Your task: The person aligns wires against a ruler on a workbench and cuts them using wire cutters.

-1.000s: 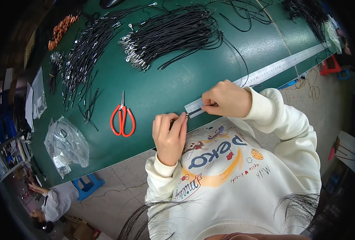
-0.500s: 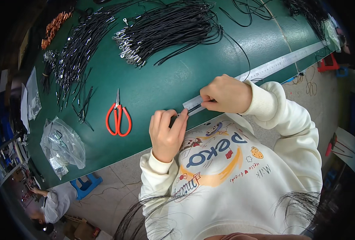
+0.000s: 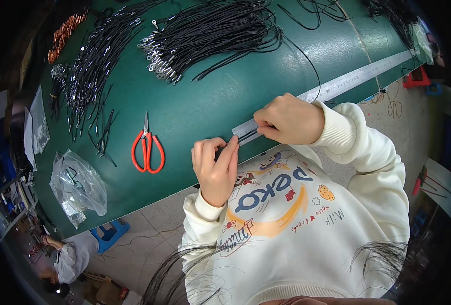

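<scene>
A long steel ruler (image 3: 355, 77) lies slantwise along the near edge of the green table. Across its left end runs a black cable (image 3: 248, 135), stretched between my two hands. My left hand (image 3: 214, 170) pinches the cable at the ruler's end, thumb and forefinger together. Farther right, my right hand (image 3: 292, 120) is closed on the cable and rests over the ruler; its fingertips are partly hidden. A thin black length curves up from behind my right hand toward the cable pile. Left of my hands lies a pair of red-handled scissors (image 3: 147, 147), blades pointing away.
A big pile of black cables (image 3: 220, 38) with ring terminals lies at the back. Left of it are another black cable bundle (image 3: 98, 56), copper-coloured pieces (image 3: 67, 34) and a clear plastic bag (image 3: 79, 185). A person (image 3: 73, 259) sits at lower left, near a blue stool (image 3: 111, 236).
Both hands keep their grip, with only a slight shift of the fingers on the cable. The whole view has moved a little, so the scissors and piles appear slightly farther left.
</scene>
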`<state>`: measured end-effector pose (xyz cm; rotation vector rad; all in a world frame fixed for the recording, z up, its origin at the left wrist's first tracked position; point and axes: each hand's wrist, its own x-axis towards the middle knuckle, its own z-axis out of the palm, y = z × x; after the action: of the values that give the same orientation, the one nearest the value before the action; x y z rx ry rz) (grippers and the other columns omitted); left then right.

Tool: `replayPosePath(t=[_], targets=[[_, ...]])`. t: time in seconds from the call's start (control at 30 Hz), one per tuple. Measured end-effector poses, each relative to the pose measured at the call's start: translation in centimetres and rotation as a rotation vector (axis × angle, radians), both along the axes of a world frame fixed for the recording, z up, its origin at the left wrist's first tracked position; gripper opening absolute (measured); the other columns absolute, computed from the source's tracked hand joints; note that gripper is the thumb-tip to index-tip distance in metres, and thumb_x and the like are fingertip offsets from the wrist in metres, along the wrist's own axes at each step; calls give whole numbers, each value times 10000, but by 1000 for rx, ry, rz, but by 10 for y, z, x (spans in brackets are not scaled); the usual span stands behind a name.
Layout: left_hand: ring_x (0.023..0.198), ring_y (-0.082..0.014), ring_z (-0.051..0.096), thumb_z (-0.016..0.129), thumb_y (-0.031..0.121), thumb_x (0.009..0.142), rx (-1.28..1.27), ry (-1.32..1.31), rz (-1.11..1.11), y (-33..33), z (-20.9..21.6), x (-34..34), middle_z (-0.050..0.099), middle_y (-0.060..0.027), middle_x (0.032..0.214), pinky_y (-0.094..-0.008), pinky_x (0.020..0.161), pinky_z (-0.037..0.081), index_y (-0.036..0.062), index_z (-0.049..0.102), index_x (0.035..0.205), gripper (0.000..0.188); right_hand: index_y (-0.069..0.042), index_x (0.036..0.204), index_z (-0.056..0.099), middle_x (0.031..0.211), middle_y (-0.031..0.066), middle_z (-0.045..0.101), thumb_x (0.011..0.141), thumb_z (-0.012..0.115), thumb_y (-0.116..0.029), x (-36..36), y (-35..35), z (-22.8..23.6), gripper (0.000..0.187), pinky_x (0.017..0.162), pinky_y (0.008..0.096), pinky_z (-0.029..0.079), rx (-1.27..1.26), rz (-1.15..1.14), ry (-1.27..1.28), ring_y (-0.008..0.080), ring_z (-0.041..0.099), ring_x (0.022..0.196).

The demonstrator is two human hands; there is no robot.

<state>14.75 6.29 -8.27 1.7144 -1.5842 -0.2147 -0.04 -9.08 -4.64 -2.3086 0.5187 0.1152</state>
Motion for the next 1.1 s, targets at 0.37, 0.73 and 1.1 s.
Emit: replayPosePath(t=[0.37, 0.73, 1.1], targets=[[725, -211, 486, 707, 5, 630, -61, -194, -70, -4, -1, 1, 530, -53, 814, -322, 601, 360, 37, 671, 881, 255, -24, 725, 621, 656, 150, 625, 792, 535, -101, -21, -12, 16, 134, 612, 389, 502, 15, -33, 122, 334, 616, 617], [741, -236, 491, 719, -23, 641, -19, -178, -87, -6, 4, -2, 532, -72, 801, -334, 633, 405, 21, 678, 900, 267, -53, 713, 631, 630, 99, 620, 824, 474, -92, -49, -26, 26, 196, 596, 356, 500, 51, -31, 243, 282, 613, 581], [732, -213, 473, 710, 18, 636, -49, -120, -97, -6, -3, -2, 539, -39, 810, -323, 621, 361, 35, 671, 896, 263, -22, 671, 606, 590, 130, 592, 792, 517, -87, -57, -32, 15, 163, 556, 364, 488, 42, -69, 217, 303, 593, 542]])
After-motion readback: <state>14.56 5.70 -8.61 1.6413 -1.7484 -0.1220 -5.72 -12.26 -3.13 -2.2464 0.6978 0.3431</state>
